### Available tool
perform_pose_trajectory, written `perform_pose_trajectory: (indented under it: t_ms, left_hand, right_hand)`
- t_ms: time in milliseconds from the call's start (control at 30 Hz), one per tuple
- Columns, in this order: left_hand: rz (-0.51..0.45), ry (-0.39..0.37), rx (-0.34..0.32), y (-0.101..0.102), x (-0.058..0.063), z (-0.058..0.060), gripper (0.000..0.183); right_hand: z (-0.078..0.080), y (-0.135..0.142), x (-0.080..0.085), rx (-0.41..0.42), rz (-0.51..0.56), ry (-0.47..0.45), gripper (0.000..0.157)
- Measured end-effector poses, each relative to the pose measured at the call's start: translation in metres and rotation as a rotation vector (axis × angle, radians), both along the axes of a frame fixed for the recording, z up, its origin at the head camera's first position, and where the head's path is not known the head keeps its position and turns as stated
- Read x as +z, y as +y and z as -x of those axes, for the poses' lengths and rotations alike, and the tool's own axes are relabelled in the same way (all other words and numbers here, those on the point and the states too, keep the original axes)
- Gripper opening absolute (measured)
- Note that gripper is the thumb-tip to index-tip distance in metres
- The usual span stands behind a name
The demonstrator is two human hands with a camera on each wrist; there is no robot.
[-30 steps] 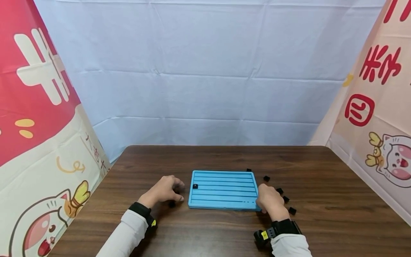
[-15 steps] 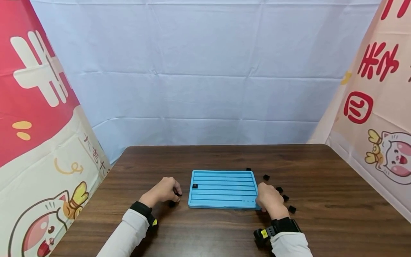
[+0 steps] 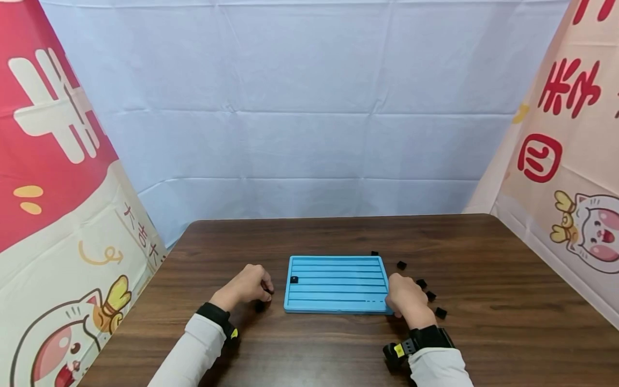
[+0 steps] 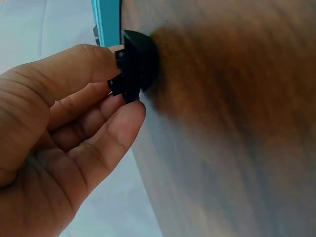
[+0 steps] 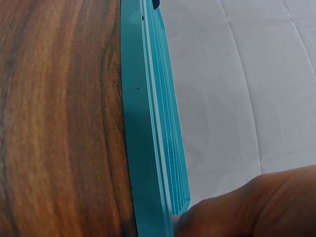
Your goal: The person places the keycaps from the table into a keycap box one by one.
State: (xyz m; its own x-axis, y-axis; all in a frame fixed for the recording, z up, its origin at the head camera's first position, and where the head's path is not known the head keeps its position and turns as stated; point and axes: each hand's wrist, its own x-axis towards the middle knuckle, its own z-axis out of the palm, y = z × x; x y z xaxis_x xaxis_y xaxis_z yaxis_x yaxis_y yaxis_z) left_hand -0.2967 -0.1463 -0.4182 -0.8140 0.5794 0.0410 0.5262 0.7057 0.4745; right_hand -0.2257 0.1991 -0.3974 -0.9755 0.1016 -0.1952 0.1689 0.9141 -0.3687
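Note:
My left hand (image 3: pixel 246 285), left of the blue ridged tray (image 3: pixel 336 310), pinches a small black piece (image 4: pixel 131 66) between thumb and fingertips, close over the table. The left wrist view shows this piece with a rounded dark side and small square bumps; its exact kind I cannot tell. On the tray's left part sits a small black square tile (image 3: pixel 294 279). My right hand (image 3: pixel 406 301) holds the tray's right edge near the front corner, fingers curled. In the right wrist view, part of that hand (image 5: pixel 237 210) shows at the tray's corner; its other fingers are hidden.
Several small black pieces lie on the brown wooden table (image 3: pixel 333 349) right of the tray, among them one black piece (image 3: pixel 401 265) toward the back and one black piece (image 3: pixel 440 313) beside the right wrist. Another black piece (image 3: pixel 374 253) peeks out behind the tray.
The left hand's fingers have closed together from a wider spread and drawn slightly left, now pinching the black piece. The right hand and tray have stayed in place.

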Motion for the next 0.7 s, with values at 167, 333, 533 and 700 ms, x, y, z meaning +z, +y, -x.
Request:
perform_pose_trajectory:
  t_ms: [167, 333, 533, 700]
  left_hand:
    - [-0.007, 0.037, -0.007, 0.002, 0.007, 0.001, 0.009]
    - [-0.016, 0.058, 0.009, 0.002, 0.017, 0.000, 0.006]
    - [-0.037, 0.046, 0.024, 0.001, 0.026, 0.000, 0.005]
    - [-0.038, 0.052, 0.031, 0.000, 0.029, 0.002, 0.006]
  right_hand:
    - [-0.001, 0.001, -0.001, -0.002, 0.006, -0.002, 0.008]
    - [-0.001, 0.000, -0.003, 0.000, 0.008, -0.001, 0.008]
    - [-0.001, 0.000, -0.003, -0.005, 0.011, 0.006, 0.009]
    - [0.001, 0.000, -0.003, -0.008, 0.009, 0.005, 0.009]
